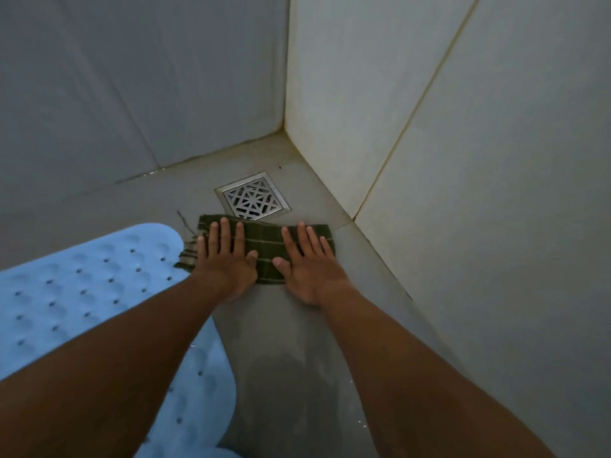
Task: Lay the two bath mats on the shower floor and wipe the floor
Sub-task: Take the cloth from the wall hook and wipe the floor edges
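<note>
The left hand and right hand are pressing flat, fingers straight and spread, on a folded dark green checked cloth. It is lying on the wet grey tiled shower floor, touching the square steel drain grate in the corner of the pale tiled walls. A light blue perforated rubber bath mat is lying to the left.

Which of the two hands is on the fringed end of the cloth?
The left hand, flat on the frayed end of the green cloth beside the blue mat; the right hand presses the plain end nearer the wall.
</note>
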### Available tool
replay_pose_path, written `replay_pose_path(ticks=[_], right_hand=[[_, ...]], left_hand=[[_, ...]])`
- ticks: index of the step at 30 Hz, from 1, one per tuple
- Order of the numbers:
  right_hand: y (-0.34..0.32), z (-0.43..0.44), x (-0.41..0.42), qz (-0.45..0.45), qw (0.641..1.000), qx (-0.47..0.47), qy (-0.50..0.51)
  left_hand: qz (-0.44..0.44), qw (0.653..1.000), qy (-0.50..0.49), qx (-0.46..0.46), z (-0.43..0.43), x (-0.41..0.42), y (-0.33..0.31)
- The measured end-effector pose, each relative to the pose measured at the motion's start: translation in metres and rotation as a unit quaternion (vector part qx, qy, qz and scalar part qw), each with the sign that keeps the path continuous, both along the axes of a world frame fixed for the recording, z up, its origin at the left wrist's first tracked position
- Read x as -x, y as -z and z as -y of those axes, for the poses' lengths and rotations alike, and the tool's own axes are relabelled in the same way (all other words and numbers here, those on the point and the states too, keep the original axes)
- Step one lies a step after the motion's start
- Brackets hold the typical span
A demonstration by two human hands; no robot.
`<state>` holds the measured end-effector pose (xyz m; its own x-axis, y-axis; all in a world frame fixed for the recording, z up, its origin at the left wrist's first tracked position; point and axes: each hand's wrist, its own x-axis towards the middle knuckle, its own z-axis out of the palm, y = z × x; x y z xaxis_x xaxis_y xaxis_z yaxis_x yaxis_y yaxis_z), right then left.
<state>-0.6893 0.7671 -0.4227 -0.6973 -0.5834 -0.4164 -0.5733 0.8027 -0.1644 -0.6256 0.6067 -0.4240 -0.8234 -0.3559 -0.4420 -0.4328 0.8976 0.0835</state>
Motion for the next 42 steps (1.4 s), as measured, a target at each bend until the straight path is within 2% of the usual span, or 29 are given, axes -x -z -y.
replay_pose_path(ticks=[7, 14, 23, 31, 42], right_hand=[[-0.004, -0.061, 0.026, -0.004, 0.996, -0.02, -0.087], [-0.002, -0.065, 0.031, 0.006, 0.994, -0.012, -0.106], [-0.001, -0.066, 0.034, -0.025, 0.993, 0.002, -0.112], [0.002, -0.067, 0.033, -0.028, 0.993, 0.001, -0.116], [-0.004, -0.104, -0.009, -0.022, 0.989, -0.004, -0.149]], left_hand=[[0.0, 0.995, -0.098, -0.027, -0.087, -0.011, -0.008], [-0.018, 0.988, -0.153, -0.017, -0.098, -0.012, -0.004], [-0.04, 0.988, -0.148, -0.008, -0.099, -0.013, 0.0], [-0.043, 0.982, -0.184, -0.011, -0.115, -0.027, -0.001], [-0.049, 0.979, -0.199, -0.016, -0.151, -0.067, 0.003]])
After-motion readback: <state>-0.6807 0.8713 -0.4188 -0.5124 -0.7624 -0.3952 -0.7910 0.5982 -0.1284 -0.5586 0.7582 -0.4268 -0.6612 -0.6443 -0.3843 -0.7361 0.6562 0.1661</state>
